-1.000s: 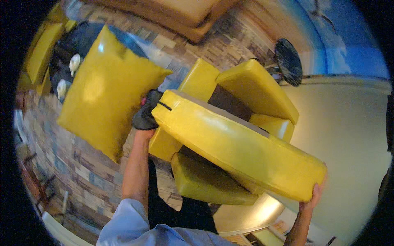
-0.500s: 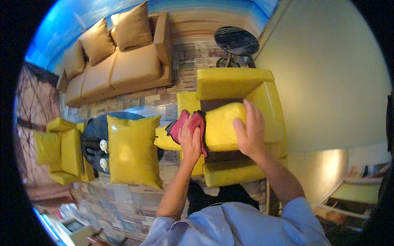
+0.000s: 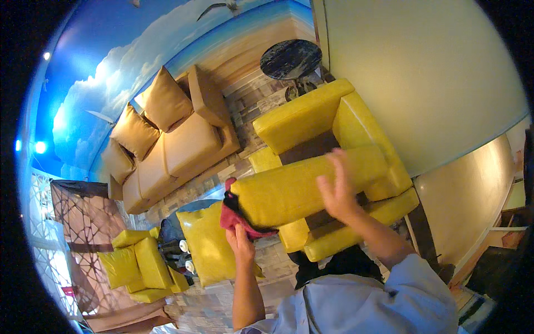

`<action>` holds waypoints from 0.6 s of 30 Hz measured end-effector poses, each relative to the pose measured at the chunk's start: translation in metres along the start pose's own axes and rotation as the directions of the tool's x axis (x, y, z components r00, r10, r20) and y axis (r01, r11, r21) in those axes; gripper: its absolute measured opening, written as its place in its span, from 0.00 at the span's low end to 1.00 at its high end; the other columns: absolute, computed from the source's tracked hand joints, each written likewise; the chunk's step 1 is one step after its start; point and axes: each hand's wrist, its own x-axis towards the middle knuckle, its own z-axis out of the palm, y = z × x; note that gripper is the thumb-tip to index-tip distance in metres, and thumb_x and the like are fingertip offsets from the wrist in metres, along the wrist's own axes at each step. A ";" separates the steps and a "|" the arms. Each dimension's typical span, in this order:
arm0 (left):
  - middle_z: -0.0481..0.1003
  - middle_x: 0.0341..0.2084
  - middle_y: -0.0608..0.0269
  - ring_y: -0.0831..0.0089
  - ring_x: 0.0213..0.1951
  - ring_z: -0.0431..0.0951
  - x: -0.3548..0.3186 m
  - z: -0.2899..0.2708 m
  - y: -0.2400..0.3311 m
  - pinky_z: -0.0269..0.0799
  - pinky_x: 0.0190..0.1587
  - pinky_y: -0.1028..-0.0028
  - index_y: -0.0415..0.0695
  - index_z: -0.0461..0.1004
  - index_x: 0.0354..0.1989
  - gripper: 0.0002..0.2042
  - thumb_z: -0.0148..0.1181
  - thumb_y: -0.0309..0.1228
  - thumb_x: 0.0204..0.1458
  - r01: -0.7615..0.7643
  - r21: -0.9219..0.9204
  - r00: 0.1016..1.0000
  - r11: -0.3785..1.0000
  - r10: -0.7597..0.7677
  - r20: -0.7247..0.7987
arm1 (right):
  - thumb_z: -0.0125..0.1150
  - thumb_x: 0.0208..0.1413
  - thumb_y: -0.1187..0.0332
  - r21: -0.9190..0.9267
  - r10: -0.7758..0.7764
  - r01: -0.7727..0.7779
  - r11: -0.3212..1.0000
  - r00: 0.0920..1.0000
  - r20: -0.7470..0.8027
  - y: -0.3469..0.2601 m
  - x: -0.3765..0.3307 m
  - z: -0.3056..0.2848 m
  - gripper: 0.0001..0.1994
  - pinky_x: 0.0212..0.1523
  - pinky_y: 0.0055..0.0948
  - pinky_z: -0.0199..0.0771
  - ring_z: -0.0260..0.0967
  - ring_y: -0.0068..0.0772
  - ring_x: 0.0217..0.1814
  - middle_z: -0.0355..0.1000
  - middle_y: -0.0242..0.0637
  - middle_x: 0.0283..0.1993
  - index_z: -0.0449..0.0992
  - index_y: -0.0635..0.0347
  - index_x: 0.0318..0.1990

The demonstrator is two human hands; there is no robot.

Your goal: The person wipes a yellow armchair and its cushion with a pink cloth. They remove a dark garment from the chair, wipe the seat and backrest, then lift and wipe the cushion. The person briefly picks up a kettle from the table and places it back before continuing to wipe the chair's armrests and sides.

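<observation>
A long yellow seat cushion (image 3: 278,192) lies tilted across the yellow armchair (image 3: 303,119), lifted out of its place so that the dark seat base shows beneath. My left hand (image 3: 241,245) is closed on a red cloth (image 3: 245,222) with black trim, pressed against the cushion's left end and lower edge. Over the cushion's right half, my right hand (image 3: 338,192) is open with fingers apart, slightly blurred. Whether its palm touches the cushion, I cannot tell.
A yellow throw pillow (image 3: 206,245) rests on a dark round table (image 3: 168,236) with white cups. Beyond stand another yellow armchair (image 3: 150,267), a tan sofa (image 3: 178,150) with pillows, and a black round side table (image 3: 291,58). A pale partition (image 3: 423,83) rises on the right.
My left hand and the cloth have gone from the cushion's top face to its left end. The cushion now lies at a different angle. The whole view has turned.
</observation>
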 end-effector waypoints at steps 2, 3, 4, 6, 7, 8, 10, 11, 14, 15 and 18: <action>0.69 0.63 0.57 0.66 0.62 0.71 -0.007 -0.010 -0.005 0.64 0.65 0.65 0.37 0.62 0.70 0.26 0.51 0.40 0.69 0.060 0.090 0.997 0.994 -0.063 0.035 | 0.60 0.65 0.67 -0.203 0.217 -0.278 0.939 0.936 -0.279 0.083 -0.025 -0.024 0.29 0.76 0.53 0.49 0.53 0.62 0.75 0.59 0.62 0.71 0.61 0.73 0.68; 0.69 0.63 0.58 0.65 0.61 0.71 -0.006 -0.022 -0.014 0.65 0.65 0.63 0.39 0.60 0.71 0.29 0.52 0.44 0.68 0.067 0.116 0.994 0.991 -0.076 0.073 | 0.61 0.64 0.62 -0.283 0.322 -0.425 0.860 0.882 -0.345 0.126 -0.040 -0.039 0.32 0.76 0.52 0.49 0.55 0.57 0.74 0.59 0.61 0.72 0.60 0.74 0.69; 0.69 0.63 0.59 0.65 0.61 0.72 -0.006 -0.025 -0.029 0.66 0.65 0.62 0.41 0.59 0.72 0.31 0.54 0.49 0.68 0.077 0.119 0.988 0.990 -0.092 0.125 | 0.60 0.66 0.59 -0.065 0.529 -0.591 0.804 0.761 -0.377 0.195 -0.063 -0.066 0.32 0.75 0.50 0.53 0.57 0.53 0.74 0.60 0.57 0.72 0.61 0.71 0.69; 0.70 0.63 0.60 0.64 0.60 0.73 -0.024 -0.045 -0.060 0.69 0.64 0.61 0.43 0.60 0.72 0.31 0.54 0.49 0.67 0.170 -0.009 0.985 0.985 -0.170 0.009 | 0.57 0.68 0.52 0.400 0.825 -0.726 0.560 0.531 -0.193 0.234 -0.089 -0.078 0.32 0.72 0.46 0.60 0.61 0.48 0.72 0.62 0.50 0.72 0.62 0.66 0.70; 0.70 0.63 0.60 0.64 0.60 0.73 -0.031 -0.057 -0.065 0.70 0.63 0.61 0.44 0.60 0.72 0.31 0.54 0.49 0.67 0.203 -0.065 0.976 0.977 -0.207 -0.063 | 0.55 0.68 0.48 0.599 0.884 -0.707 0.376 0.467 -0.003 0.221 -0.091 -0.082 0.32 0.71 0.45 0.63 0.63 0.45 0.71 0.63 0.47 0.72 0.64 0.63 0.70; 0.71 0.62 0.60 0.63 0.59 0.75 -0.036 -0.056 -0.071 0.73 0.61 0.59 0.48 0.60 0.72 0.30 0.55 0.49 0.67 0.270 -0.096 0.949 0.958 -0.282 -0.143 | 0.53 0.69 0.46 0.695 0.879 -0.667 0.269 0.464 0.105 0.219 -0.099 -0.090 0.32 0.69 0.44 0.65 0.64 0.44 0.70 0.64 0.44 0.71 0.64 0.60 0.70; 0.71 0.63 0.60 0.63 0.60 0.75 -0.048 -0.059 -0.078 0.73 0.61 0.60 0.48 0.61 0.72 0.29 0.55 0.48 0.67 0.336 -0.149 0.929 0.930 -0.353 -0.109 | 0.49 0.70 0.42 0.803 0.823 -0.584 0.119 0.510 0.250 0.228 -0.114 -0.092 0.32 0.65 0.43 0.70 0.67 0.43 0.67 0.66 0.39 0.70 0.66 0.56 0.70; 0.71 0.63 0.61 0.63 0.60 0.75 -0.057 -0.060 -0.081 0.74 0.60 0.60 0.48 0.61 0.72 0.29 0.56 0.48 0.67 0.367 -0.177 0.917 0.913 -0.387 -0.094 | 0.46 0.70 0.40 0.833 0.778 -0.547 0.088 0.559 0.285 0.234 -0.116 -0.090 0.32 0.63 0.43 0.72 0.68 0.43 0.65 0.67 0.37 0.69 0.67 0.53 0.69; 0.71 0.63 0.61 0.64 0.60 0.75 -0.085 -0.061 -0.093 0.74 0.60 0.60 0.48 0.61 0.72 0.29 0.57 0.47 0.67 0.363 -0.160 0.925 0.918 -0.375 -0.054 | 0.46 0.68 0.37 0.913 0.795 -0.408 -0.027 0.545 0.267 0.252 -0.120 -0.082 0.34 0.64 0.47 0.71 0.66 0.43 0.67 0.67 0.38 0.70 0.67 0.52 0.70; 0.71 0.63 0.61 0.64 0.60 0.75 -0.096 -0.061 -0.097 0.74 0.60 0.60 0.48 0.62 0.72 0.29 0.57 0.47 0.67 0.344 -0.136 0.935 0.929 -0.353 -0.043 | 0.46 0.68 0.37 0.916 0.791 -0.388 -0.101 0.527 0.310 0.258 -0.118 -0.080 0.34 0.65 0.48 0.70 0.66 0.44 0.68 0.67 0.38 0.70 0.67 0.52 0.70; 0.72 0.64 0.58 0.61 0.62 0.74 -0.114 -0.069 -0.109 0.71 0.63 0.58 0.47 0.63 0.72 0.30 0.54 0.50 0.67 0.371 0.032 0.913 0.928 -0.358 -0.193 | 0.46 0.67 0.37 0.900 0.762 -0.368 -0.236 0.505 0.406 0.272 -0.094 -0.073 0.34 0.67 0.51 0.68 0.65 0.45 0.70 0.68 0.38 0.69 0.67 0.52 0.70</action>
